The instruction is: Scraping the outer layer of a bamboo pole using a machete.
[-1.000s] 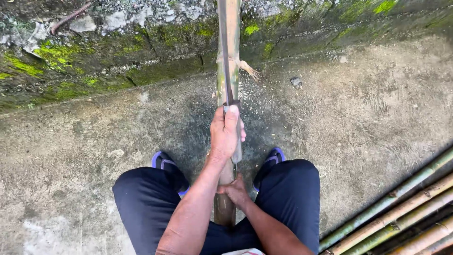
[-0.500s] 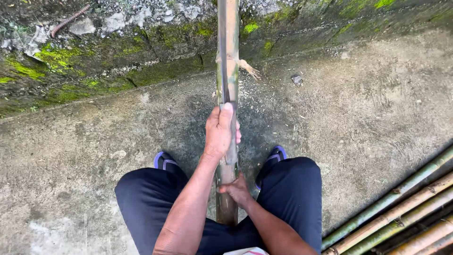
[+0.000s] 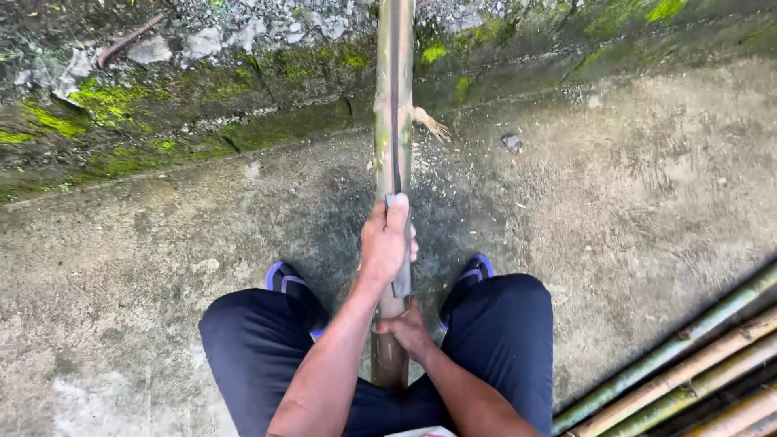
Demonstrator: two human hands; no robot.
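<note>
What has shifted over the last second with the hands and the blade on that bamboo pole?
Little has moved. The left hand has slid slightly back along the bamboo pole toward the body, fingers still pressing the blade set in the split. The right hand stays low on the pole between the knees. The pole, the stacked bamboo poles at right and the mossy wall are unchanged.

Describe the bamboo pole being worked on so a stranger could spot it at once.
On the concrete floor, below the mossy wall, the bamboo pole runs straight out between the person's knees. Unlike the bamboo stack lying at lower right, it is gripped by both hands and split lengthwise.
</note>
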